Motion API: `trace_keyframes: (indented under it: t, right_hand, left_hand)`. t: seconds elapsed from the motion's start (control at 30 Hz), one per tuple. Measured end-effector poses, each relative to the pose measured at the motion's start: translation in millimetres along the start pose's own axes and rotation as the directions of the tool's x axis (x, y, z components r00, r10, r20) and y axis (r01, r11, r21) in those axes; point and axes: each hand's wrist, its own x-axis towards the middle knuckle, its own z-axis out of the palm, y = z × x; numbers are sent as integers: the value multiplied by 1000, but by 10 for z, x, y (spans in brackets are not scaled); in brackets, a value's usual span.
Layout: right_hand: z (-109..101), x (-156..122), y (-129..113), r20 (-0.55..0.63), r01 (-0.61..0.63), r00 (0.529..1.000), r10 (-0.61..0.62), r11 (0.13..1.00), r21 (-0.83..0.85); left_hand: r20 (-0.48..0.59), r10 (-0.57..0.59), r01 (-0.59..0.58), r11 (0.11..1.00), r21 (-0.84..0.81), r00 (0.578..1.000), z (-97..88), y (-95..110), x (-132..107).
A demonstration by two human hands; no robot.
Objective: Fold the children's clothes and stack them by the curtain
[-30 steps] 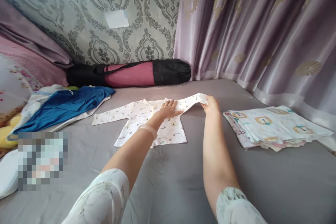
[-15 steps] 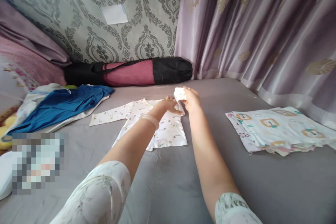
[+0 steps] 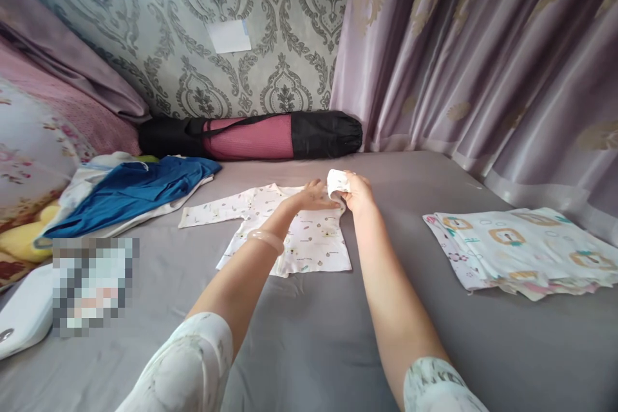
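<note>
A small white long-sleeved baby shirt (image 3: 313,244) with a tiny print lies spread on the grey bed sheet. Its left-hand sleeve is stretched out flat. Resting on the upper right part of the shirt, my left hand (image 3: 316,196) has its fingers apart and wears a pale bangle on the wrist. My right hand (image 3: 358,192) is closed on the right-hand sleeve (image 3: 338,182), which is lifted and folded back over the shoulder. The fingertips of my right hand are partly hidden by the cloth.
Folded printed cloths (image 3: 526,244) lie in a stack at the right. Blue shorts (image 3: 130,193) sit on other clothes at the left, near a white object (image 3: 29,309) and a blurred patch. A black and pink rolled bag (image 3: 251,135) lies along the wall.
The camera view has shifted slightly, so everything sits a little further right and lower. Both hands keep nearly the same hold, with the sleeve end still raised in my right hand.
</note>
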Motion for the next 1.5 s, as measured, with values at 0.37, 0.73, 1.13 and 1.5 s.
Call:
trace_keyframes:
  t: [0.37, 0.73, 1.13, 1.5]
  right_hand:
    - [229, 9, 338, 78, 29, 997, -16, 985, -169]
    - [272, -132, 826, 672, 490, 739, 46, 649, -582]
    - [-159, 242, 255, 211, 333, 939, -272, 875, -352]
    - [-69, 64, 777, 593, 567, 779, -205, -173, -805]
  left_hand:
    - [-219, -543, 87, 481, -872, 811, -30, -688, -786]
    - [-319, -461, 23, 596, -803, 828, 23, -656, -838]
    - [-402, -430, 52, 732, -679, 808, 83, -698, -783]
    - [-415, -481, 45, 693, -719, 772, 82, -724, -826]
